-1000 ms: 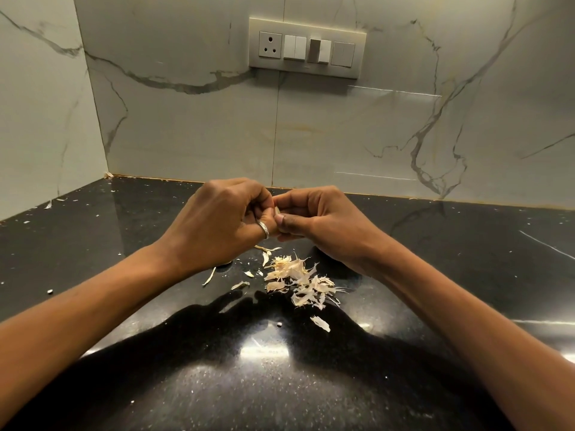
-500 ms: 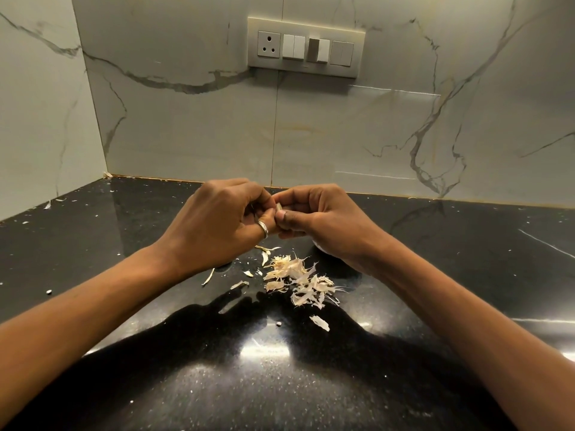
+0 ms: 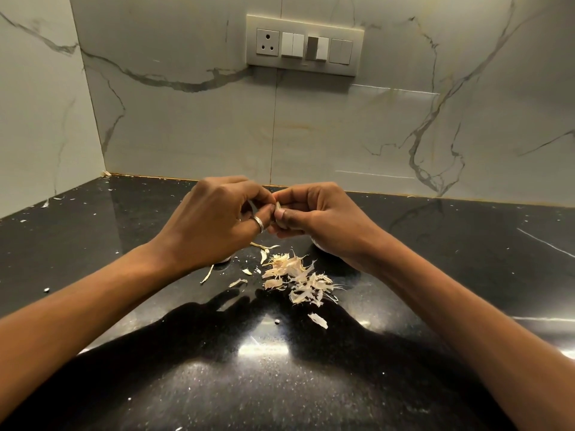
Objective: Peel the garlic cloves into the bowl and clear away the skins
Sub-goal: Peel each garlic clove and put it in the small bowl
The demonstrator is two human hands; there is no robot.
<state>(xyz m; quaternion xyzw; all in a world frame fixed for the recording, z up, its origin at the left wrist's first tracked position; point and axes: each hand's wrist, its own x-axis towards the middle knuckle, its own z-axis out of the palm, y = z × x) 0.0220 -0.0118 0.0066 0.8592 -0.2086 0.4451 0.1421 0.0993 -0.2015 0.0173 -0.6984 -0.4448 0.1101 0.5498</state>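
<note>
Two big things fill my view: the marble wall (image 3: 186,119) at the back and the shiny black counter (image 3: 466,275) under it. A switch plate (image 3: 305,45) sits high on the wall.

Next I see my two arms come in from the bottom corners. They meet in the middle, above the counter.

My left hand (image 3: 211,222) is curled up tight. Its fingers (image 3: 249,197) bend in toward the other hand. A silver ring (image 3: 259,223) sits on the thumb.

My right hand (image 3: 323,216) is curled too. Its thumb (image 3: 287,217) presses close to the left thumb. The fingers of both hands are pinched in narrow, with almost no gap.

Between the fingertips I hold one small garlic clove (image 3: 278,209). Only a little pale bit of it shows. The rest is hidden by my fingers, so I cannot tell how much skin is on it.

Below my hands, a pile of garlic skins (image 3: 295,278) lies on the counter. The bits are thin, dry and pale. A few loose skin pieces (image 3: 318,320) lie near the pile, a bit closer to me. Tiny white specks are spread along the far left of the counter.

I cannot see the bowl for sure; something pale peeks out under my right wrist, but I cannot tell what it is.
</note>
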